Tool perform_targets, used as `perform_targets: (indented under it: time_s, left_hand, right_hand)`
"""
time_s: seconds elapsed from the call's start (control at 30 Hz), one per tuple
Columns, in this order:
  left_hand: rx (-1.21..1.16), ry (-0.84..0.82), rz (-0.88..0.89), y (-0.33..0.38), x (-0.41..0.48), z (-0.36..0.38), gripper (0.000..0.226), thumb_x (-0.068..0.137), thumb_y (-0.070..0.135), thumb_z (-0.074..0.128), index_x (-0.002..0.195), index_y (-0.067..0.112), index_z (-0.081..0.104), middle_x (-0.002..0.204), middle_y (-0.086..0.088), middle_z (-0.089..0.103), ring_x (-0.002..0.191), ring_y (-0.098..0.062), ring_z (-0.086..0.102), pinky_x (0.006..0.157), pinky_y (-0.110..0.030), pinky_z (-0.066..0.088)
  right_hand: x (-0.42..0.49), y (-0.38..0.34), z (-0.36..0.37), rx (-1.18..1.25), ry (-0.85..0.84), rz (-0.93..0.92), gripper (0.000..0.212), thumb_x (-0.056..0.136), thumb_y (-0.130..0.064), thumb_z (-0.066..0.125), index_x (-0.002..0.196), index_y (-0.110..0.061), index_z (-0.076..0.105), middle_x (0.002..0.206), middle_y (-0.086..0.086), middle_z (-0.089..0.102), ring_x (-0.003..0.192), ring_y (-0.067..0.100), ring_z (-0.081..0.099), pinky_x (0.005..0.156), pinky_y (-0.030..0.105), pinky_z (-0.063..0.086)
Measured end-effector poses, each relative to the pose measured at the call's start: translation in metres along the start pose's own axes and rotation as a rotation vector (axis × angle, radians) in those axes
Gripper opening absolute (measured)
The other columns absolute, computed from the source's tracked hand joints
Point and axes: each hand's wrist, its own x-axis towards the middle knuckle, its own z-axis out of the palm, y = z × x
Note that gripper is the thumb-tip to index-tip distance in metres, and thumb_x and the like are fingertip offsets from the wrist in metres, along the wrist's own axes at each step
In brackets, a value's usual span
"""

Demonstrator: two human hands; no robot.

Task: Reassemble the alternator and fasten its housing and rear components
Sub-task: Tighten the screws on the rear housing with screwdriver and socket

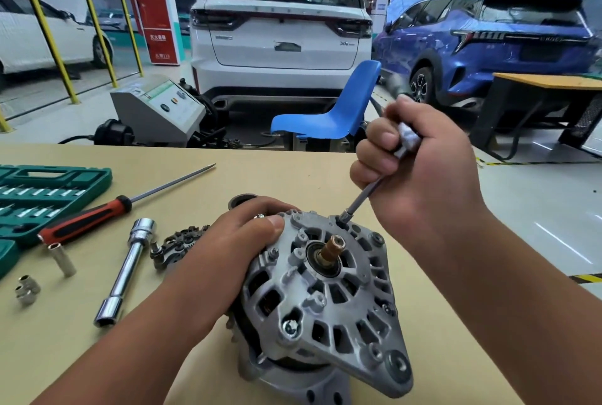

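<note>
Grey alternator (322,300) sits near on the table (293,173), its two halves already together, left hand (241,241) wrapped around its side, right hand (420,170) fist-tight on a driver (365,196) at a far bolt (342,219), and the rear part (179,241) waits left.

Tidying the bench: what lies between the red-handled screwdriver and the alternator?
In the head view, a chrome socket extension and a dark finned part lie between the screwdriver and the alternator.
</note>
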Motion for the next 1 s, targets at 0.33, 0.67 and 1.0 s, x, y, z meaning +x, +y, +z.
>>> perform_targets:
  time_s: [0.33,0.67,1.0]
  left_hand:
    - [0.002,0.002,0.001,-0.002,0.002,-0.002,0.046,0.064,0.052,0.064,0.104,0.032,0.078,0.104,-0.012,0.081,0.095,-0.038,0.080,0.095,-0.065,0.059]
    - [-0.008,0.009,0.002,-0.005,0.006,-0.003,0.045,0.064,0.050,0.064,0.103,0.032,0.080,0.105,-0.010,0.082,0.095,-0.035,0.080,0.094,-0.060,0.060]
    - [0.003,-0.005,0.008,-0.003,0.003,-0.002,0.048,0.066,0.052,0.063,0.107,0.031,0.078,0.105,-0.011,0.082,0.096,-0.037,0.080,0.095,-0.063,0.059]
  right_hand:
    - [0.017,-0.016,-0.029,0.009,-0.698,0.306,0.019,0.092,-0.018,0.058,0.108,-0.007,0.055,0.054,-0.003,0.035,0.044,0.012,0.025,0.050,0.031,0.019]
    - [-0.002,0.009,0.006,0.030,0.209,-0.096,0.028,0.107,-0.020,0.045,0.080,-0.019,0.039,0.059,-0.003,0.039,0.047,0.013,0.021,0.047,0.029,0.023]
    - [0.010,-0.015,-0.022,-0.033,-0.603,0.248,0.018,0.090,-0.018,0.056,0.105,-0.009,0.053,0.053,-0.003,0.031,0.043,0.011,0.021,0.050,0.031,0.017]
